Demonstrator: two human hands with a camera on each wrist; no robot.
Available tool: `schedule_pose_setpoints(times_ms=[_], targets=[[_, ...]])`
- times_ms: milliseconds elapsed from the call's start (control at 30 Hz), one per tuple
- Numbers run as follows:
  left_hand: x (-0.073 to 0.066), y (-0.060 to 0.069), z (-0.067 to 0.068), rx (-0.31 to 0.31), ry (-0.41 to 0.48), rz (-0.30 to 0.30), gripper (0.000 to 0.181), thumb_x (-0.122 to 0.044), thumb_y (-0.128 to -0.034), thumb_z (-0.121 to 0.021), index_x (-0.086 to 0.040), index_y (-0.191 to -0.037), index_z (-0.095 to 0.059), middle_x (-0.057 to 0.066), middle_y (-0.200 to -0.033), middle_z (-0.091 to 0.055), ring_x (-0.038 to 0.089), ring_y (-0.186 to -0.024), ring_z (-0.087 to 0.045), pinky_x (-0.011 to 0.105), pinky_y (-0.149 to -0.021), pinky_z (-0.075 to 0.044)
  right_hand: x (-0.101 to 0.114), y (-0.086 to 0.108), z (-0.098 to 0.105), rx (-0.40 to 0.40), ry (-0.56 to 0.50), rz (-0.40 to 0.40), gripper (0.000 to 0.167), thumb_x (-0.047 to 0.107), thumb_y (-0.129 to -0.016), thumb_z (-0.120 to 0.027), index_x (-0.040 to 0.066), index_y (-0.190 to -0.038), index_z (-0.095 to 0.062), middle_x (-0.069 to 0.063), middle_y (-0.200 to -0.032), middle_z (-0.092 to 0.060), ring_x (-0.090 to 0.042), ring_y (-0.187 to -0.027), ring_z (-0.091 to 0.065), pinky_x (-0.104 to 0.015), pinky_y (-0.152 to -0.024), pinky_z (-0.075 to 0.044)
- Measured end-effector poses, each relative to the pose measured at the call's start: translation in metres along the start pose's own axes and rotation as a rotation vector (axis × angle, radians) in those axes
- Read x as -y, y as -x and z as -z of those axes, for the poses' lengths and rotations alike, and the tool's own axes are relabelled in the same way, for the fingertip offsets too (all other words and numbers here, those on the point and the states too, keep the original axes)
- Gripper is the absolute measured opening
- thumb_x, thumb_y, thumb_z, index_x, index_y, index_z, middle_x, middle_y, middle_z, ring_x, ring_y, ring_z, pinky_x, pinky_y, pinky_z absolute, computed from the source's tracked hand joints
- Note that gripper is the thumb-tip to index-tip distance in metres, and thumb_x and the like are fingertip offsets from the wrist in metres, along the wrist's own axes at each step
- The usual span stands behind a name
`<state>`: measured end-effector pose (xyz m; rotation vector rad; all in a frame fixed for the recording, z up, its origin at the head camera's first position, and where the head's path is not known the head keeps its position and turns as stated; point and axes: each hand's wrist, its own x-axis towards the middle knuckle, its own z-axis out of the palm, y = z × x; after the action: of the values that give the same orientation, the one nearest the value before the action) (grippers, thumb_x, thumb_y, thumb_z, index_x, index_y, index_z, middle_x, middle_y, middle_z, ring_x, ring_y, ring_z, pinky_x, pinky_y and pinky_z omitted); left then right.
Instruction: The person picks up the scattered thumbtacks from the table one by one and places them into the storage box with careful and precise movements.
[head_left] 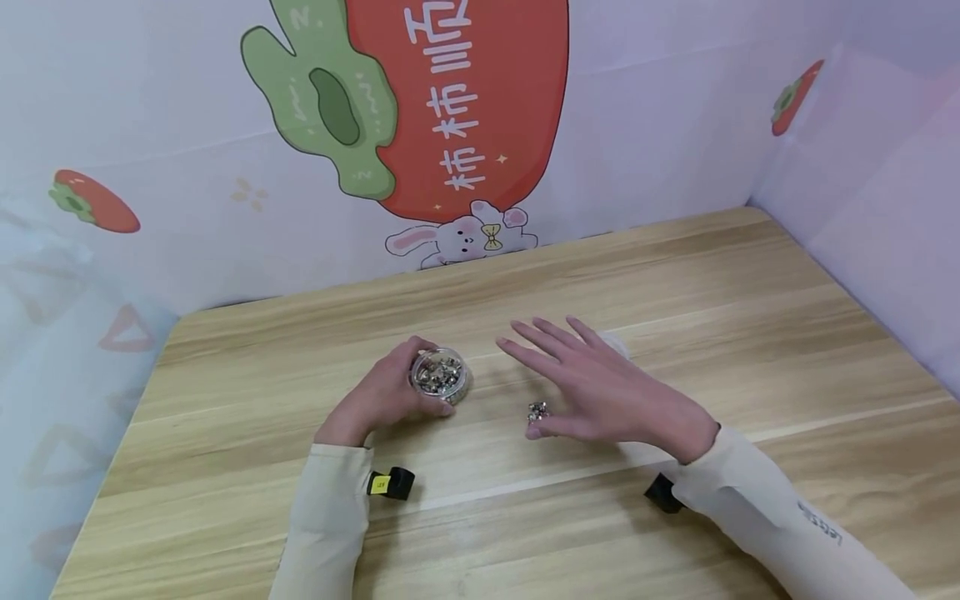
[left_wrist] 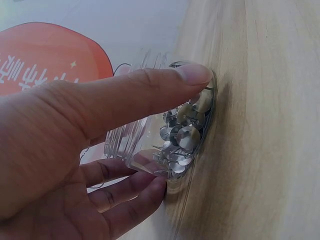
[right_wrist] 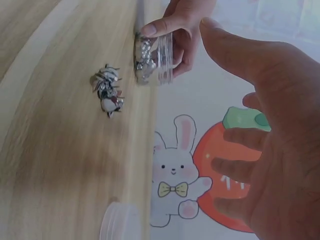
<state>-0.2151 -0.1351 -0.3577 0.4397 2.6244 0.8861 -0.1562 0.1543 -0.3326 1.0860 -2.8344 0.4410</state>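
My left hand point(head_left: 386, 392) grips a small clear plastic jar point(head_left: 459, 388) that stands upright on the table, thumb on one side and fingers round the other. Silver thumbtacks point(left_wrist: 182, 137) lie in the bottom of the jar, and its threaded neck shows without a cap in the left wrist view. To the right of the jar, a small heap of thumbtacks point(right_wrist: 107, 92) sits on the tabletop. Over that heap hovers my right hand point(head_left: 603, 392), fingers stretched out and spread, holding nothing. In the head view its thumb partly covers the heap.
A translucent round lid point(right_wrist: 120, 222) lies on the wooden table point(head_left: 525, 533) beyond my right hand, partly hidden by it in the head view. A printed cloth wall point(head_left: 637, 150) rises along the table's back edge, with another along the right side. Black wrist straps show at both sleeves.
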Motion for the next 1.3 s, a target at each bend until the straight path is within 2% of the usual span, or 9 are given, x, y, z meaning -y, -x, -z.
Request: schedule_pose_setpoints(times_ms=[133, 267, 367, 467, 600, 733, 900, 1300], targets=[[0.000, -0.001, 0.000, 0.000, 0.001, 0.004, 0.083, -0.028, -0.0618, -0.092, -0.016, -0.131, -0.047, 0.010, -0.131, -0.056, 0.028, -0.117, -0.056, 0.048, -0.102, -0.044, -0.003, 0.002, 0.001, -0.013, -0.011, 0.009, 0.092, 0.058, -0.081, -0.070, 0.029, -0.155, -0.023, -0.003, -0.158, -0.033, -0.027, -0.144, -0.034, -0.056, -0.116, -0.026], [-0.001, -0.001, 0.000, -0.002, 0.000, 0.009, 0.084, -0.029, -0.0618, -0.092, -0.016, -0.131, -0.047, 0.010, -0.131, -0.056, 0.028, -0.117, -0.055, 0.048, -0.102, -0.044, -0.003, 0.003, 0.001, 0.030, -0.054, -0.028, 0.079, 0.050, -0.082, -0.073, 0.025, -0.148, -0.039, -0.001, -0.141, -0.055, -0.021, -0.127, -0.054, -0.049, -0.106, -0.041], [0.000, 0.000, 0.000, 0.000, -0.005, -0.001, 0.084, -0.029, -0.0621, -0.092, -0.014, -0.131, -0.046, 0.012, -0.131, -0.056, 0.029, -0.117, -0.055, 0.049, -0.102, -0.044, -0.004, 0.003, -0.001, 0.085, -0.076, -0.054, 0.058, 0.038, -0.084, -0.075, 0.021, -0.135, -0.056, 0.001, -0.124, -0.066, -0.016, -0.109, -0.063, -0.044, -0.095, -0.048], [0.000, 0.000, 0.000, -0.001, -0.005, -0.011, 0.084, -0.029, -0.0622, -0.092, -0.013, -0.131, -0.046, 0.013, -0.131, -0.056, 0.030, -0.117, -0.056, 0.049, -0.102, -0.044, -0.007, 0.003, -0.005, 0.119, -0.080, -0.045, 0.032, 0.025, -0.084, -0.074, 0.019, -0.115, -0.068, 0.004, -0.108, -0.071, -0.012, -0.093, -0.065, -0.037, -0.084, -0.050], [0.001, -0.001, 0.000, 0.000, 0.000, -0.010, 0.084, -0.029, -0.0621, -0.092, -0.013, -0.131, -0.047, 0.012, -0.131, -0.056, 0.029, -0.117, -0.056, 0.049, -0.102, -0.044, -0.011, 0.002, -0.012, 0.128, -0.074, 0.005, 0.013, 0.015, -0.084, -0.073, 0.020, -0.095, -0.073, 0.009, -0.090, -0.068, -0.005, -0.078, -0.060, -0.028, -0.071, -0.048], [0.001, 0.000, 0.000, 0.002, 0.000, -0.002, 0.084, -0.030, -0.0622, -0.092, -0.014, -0.131, -0.046, 0.012, -0.131, -0.056, 0.029, -0.116, -0.056, 0.048, -0.102, -0.044, -0.013, 0.002, -0.018, 0.129, -0.076, 0.043, 0.010, 0.012, -0.083, -0.073, 0.022, -0.086, -0.072, 0.013, -0.082, -0.064, -0.001, -0.072, -0.056, -0.023, -0.067, -0.046], [0.001, 0.000, 0.000, 0.003, -0.003, 0.005, 0.084, -0.030, -0.0624, -0.092, -0.014, -0.131, -0.046, 0.012, -0.132, -0.055, 0.030, -0.117, -0.055, 0.049, -0.102, -0.044, -0.014, 0.001, -0.022, 0.146, -0.069, 0.050, 0.014, 0.011, -0.084, -0.073, 0.024, -0.079, -0.068, 0.015, -0.075, -0.058, -0.001, -0.067, -0.051, -0.021, -0.064, -0.043], [0.000, 0.000, 0.000, 0.008, -0.003, 0.004, 0.085, -0.030, -0.0630, -0.092, -0.012, -0.133, -0.045, 0.012, -0.132, -0.055, 0.030, -0.117, -0.055, 0.049, -0.102, -0.044, -0.012, 0.002, -0.024, 0.157, -0.094, 0.055, 0.013, 0.011, -0.087, -0.070, 0.022, -0.080, -0.069, 0.013, -0.076, -0.058, 0.000, -0.067, -0.048, -0.018, -0.065, -0.044]])
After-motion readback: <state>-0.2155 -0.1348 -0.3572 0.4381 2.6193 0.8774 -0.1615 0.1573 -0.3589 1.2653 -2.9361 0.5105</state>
